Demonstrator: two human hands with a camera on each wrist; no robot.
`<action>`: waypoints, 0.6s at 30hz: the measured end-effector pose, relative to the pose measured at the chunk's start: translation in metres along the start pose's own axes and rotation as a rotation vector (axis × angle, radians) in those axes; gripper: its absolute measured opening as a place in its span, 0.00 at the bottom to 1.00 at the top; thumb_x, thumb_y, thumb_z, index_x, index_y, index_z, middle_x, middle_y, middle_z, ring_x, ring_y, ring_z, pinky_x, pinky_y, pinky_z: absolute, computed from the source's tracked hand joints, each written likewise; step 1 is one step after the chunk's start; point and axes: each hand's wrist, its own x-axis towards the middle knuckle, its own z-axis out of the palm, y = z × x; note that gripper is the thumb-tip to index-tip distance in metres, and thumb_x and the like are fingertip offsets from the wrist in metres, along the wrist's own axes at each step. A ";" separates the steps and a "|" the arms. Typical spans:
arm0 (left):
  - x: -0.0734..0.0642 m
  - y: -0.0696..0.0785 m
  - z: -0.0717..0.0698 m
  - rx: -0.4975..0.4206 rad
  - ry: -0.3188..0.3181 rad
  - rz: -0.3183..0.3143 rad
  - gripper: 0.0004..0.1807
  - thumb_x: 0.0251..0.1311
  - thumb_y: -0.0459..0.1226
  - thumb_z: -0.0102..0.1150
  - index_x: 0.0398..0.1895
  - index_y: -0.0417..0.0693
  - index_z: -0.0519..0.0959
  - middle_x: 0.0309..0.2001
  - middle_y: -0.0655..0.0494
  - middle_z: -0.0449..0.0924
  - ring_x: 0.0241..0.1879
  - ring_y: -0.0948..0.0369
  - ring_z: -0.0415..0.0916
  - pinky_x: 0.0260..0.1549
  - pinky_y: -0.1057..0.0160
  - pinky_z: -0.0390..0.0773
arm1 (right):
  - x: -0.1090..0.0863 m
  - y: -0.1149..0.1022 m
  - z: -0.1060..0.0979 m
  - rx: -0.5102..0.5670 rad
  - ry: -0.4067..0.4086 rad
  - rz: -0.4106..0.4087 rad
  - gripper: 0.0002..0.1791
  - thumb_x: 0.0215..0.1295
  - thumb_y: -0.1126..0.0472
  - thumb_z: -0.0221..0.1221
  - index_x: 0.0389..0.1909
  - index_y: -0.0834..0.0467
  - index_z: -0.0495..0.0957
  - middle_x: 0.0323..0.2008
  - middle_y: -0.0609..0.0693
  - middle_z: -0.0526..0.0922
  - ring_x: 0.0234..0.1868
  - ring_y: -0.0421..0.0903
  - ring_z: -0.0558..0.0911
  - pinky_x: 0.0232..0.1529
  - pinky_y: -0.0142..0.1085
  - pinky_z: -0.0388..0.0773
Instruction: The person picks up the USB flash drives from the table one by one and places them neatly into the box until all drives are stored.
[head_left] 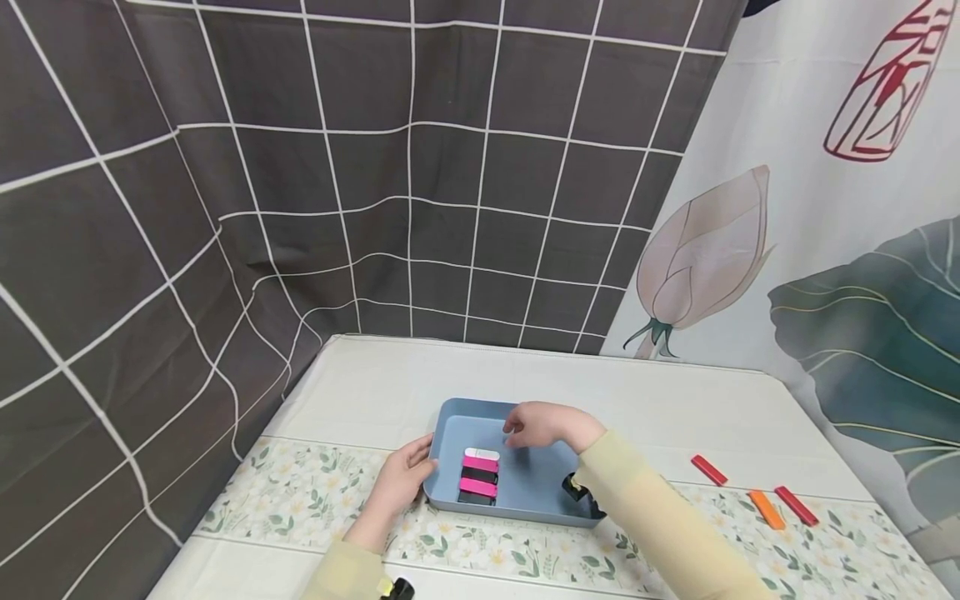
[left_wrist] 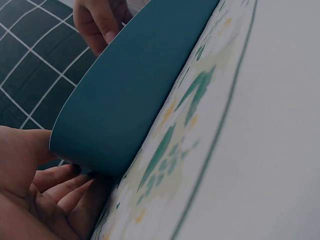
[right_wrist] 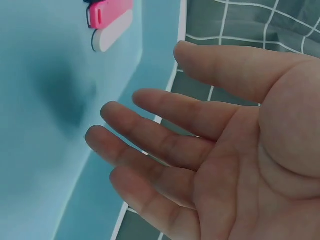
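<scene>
A blue tray (head_left: 536,479) lies on the table, its left rim held by my left hand (head_left: 403,475). In the left wrist view that hand's thumb goes over the rim of the tray (left_wrist: 120,95) while the other fingers curl against the outer wall. Inside, on the tray's left side, small flat oblong pieces (head_left: 478,486) form a column: white at the far end, then pink and black by turns. My right hand (head_left: 543,423) hovers over the tray's far part and holds nothing. Its fingers (right_wrist: 155,135) are loosely spread in the right wrist view, close to the white piece (right_wrist: 114,32).
Two red strips (head_left: 708,470) and an orange strip (head_left: 767,509) lie on the table right of the tray. A floral band (head_left: 315,483) runs across the white tablecloth (head_left: 375,375). A dark gridded curtain (head_left: 442,167) hangs behind the table and along its left.
</scene>
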 end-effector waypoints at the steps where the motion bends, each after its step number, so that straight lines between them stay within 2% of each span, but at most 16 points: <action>1: 0.000 0.000 0.000 0.002 0.001 -0.001 0.29 0.68 0.30 0.53 0.72 0.32 0.68 0.68 0.31 0.73 0.70 0.38 0.71 0.69 0.44 0.74 | -0.001 0.000 0.000 -0.003 0.000 0.002 0.17 0.68 0.60 0.64 0.53 0.65 0.83 0.50 0.59 0.87 0.50 0.53 0.86 0.58 0.52 0.85; 18: 0.001 -0.003 -0.001 0.005 0.001 0.009 0.29 0.68 0.31 0.54 0.72 0.33 0.69 0.68 0.31 0.74 0.69 0.38 0.72 0.69 0.45 0.76 | -0.018 0.010 -0.014 -0.009 0.015 -0.014 0.21 0.69 0.56 0.64 0.57 0.64 0.82 0.54 0.58 0.87 0.55 0.54 0.85 0.62 0.52 0.84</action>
